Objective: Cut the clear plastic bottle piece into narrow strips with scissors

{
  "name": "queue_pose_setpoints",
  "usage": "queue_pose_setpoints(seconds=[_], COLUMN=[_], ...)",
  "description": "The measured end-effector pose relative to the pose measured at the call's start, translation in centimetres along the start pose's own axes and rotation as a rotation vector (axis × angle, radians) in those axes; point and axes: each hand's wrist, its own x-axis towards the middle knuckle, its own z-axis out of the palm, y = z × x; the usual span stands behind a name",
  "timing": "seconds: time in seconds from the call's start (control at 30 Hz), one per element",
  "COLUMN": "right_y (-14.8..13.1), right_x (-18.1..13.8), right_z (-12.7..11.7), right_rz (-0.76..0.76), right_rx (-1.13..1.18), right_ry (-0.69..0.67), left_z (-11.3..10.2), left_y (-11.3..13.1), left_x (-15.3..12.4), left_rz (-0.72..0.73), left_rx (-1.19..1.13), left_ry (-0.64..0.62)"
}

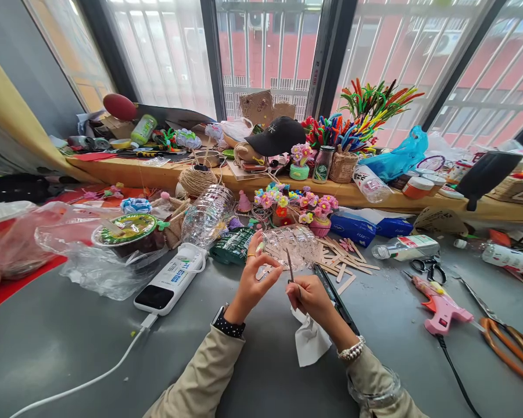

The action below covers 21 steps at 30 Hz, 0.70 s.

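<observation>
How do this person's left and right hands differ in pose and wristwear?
The left hand is raised with loosely bent fingers, whereas the right hand is curled around a thin dark tool. The left hand has a dark dotted band at its wrist; the right hand has a silvery beaded bracelet. Both come out of beige sleeves.

You're at what looks like a craft workspace: a pink glue gun [444, 312], orange-handled scissors [495, 321] and wooden sticks [330, 261] lie on your grey bench [279, 389], with colourful pipe cleaners [331, 132] bundled on the window ledge [135, 170].
</observation>
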Motion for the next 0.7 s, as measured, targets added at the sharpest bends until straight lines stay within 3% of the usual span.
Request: queue_pose_setpoints(seconds=[0.33, 0.6, 0.7], right_y=[-0.58, -0.90, -0.92], right_x=[-0.09, -0.32, -0.33], right_z=[-0.70, -0.04, 0.09], right_rz=[0.012, -0.003, 0.010], right_rx=[0.102, 0.018, 0.023], right_ry=[-0.113, 0.069, 0.079], left_z=[0.15, 0.30, 0.35], left_y=[0.28, -0.07, 0.02], left_x=[-0.06, -0.19, -0.20], left_rz=[-0.016, -0.006, -0.011], left_rx=[-0.051, -0.082, -0.082], left_ry=[-0.032, -0.020, -0.017])
